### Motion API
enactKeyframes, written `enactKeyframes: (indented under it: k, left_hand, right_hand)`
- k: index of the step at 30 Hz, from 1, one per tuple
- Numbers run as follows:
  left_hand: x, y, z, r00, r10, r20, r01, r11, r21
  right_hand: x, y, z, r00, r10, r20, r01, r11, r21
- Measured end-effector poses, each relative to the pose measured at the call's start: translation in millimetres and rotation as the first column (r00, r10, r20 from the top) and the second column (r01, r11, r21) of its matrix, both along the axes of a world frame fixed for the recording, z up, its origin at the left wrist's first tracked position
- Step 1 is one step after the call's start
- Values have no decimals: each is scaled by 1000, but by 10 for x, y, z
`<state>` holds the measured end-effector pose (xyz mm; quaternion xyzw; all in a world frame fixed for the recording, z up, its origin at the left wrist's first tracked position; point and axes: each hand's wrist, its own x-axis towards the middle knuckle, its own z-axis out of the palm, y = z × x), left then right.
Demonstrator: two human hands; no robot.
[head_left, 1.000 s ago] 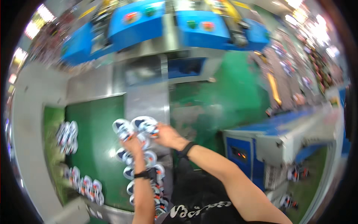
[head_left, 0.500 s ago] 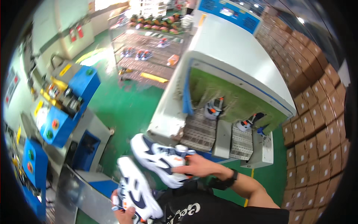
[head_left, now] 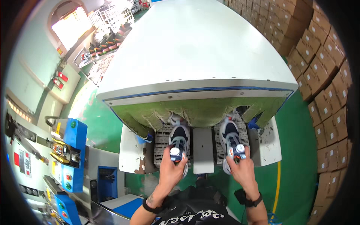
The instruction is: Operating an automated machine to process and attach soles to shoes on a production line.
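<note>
From my remote end I had the left hand (head_left: 170,171) with its grip pinching the left shoe (head_left: 180,132) around its heel collar, and the right hand (head_left: 242,169) pinching the right shoe (head_left: 230,129) the same way. Both shoes lay lengthwise, one over the left belt (head_left: 161,132) and one over the right belt (head_left: 242,130), toes toward the green curtain (head_left: 206,107) of the white machine (head_left: 202,48), heels at the belts' near edges; I couldn't tell whether the soles sat fully flat. I judged the soles thick and stiff, the uppers softer, nothing fragile or very slippery, each light enough for one hand; the heel collar seemed the right hold. I could read no brand on the shoes. White script crossed the black shirt (head_left: 183,208), and the brown boxes (head_left: 332,112) carried small pale labels, too tiny for me to make out.
</note>
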<state>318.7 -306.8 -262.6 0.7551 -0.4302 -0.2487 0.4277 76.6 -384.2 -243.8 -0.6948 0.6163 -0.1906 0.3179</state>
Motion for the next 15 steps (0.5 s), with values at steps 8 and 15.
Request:
enactKeyframes:
  k: [8,15]
  left_hand:
    - [367,-730,131,988,88,129,-61,978,-198]
    - [199,1380,24,924,-11,-383,-96,961,-260]
  right_hand:
    - [509,-622,-38,991,-90,-102,75,987,-140]
    - [1599,625,742,749,470,466,2,702,-712]
